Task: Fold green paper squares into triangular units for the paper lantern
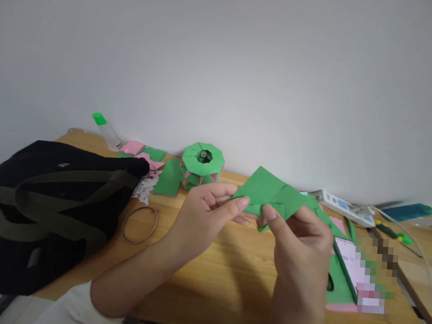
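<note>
Both hands hold a folded piece of green paper (264, 187) above the wooden table. My left hand (208, 216) pinches its left edge between thumb and fingers. On the lower right part, my right hand (299, 242) presses with the thumb while its fingers curl behind, largely hidden. The paper shows layered folds and an angular outline. Behind my left hand stands a round folded-paper model (203, 163), green on top with pink and green points round its side and a hole in the middle.
A black bag (52, 170) fills the left side. A bangle (139, 224), green paper (168, 177), pink paper (131, 147) and a green-capped bottle (107, 129) lie near it. At right are a phone (349, 265), a power strip (346, 208) and a white cable (425, 268).
</note>
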Demonstrator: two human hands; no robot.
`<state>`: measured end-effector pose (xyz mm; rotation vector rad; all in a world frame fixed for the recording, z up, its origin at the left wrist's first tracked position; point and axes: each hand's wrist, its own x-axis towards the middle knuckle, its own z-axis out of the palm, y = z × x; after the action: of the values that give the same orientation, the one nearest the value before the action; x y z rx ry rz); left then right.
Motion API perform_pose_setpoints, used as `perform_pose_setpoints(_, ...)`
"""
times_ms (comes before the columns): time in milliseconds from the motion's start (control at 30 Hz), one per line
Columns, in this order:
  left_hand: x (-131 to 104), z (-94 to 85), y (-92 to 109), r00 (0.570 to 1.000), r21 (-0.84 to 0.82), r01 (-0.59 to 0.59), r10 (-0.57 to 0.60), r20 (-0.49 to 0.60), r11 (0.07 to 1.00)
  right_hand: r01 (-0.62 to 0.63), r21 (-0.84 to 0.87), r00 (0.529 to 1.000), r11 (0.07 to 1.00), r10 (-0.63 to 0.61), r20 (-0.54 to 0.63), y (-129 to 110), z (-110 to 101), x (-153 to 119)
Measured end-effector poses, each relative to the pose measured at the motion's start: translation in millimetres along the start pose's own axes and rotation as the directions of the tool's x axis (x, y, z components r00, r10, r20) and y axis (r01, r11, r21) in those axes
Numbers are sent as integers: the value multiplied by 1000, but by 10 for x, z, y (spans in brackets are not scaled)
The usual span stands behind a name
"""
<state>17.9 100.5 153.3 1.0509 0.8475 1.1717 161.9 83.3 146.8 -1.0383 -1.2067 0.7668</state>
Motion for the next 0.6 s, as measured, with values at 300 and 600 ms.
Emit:
perform_pose_setpoints(300,-19,-9,-13,1000,8,-26,25,12,1000,21,4,999,1000,-21,35,8,-17,11)
perform_pose_setpoints(600,-40,54,25,997,17,-70,71,-38,997,-54,67,998,996,55,-10,32,18,19)
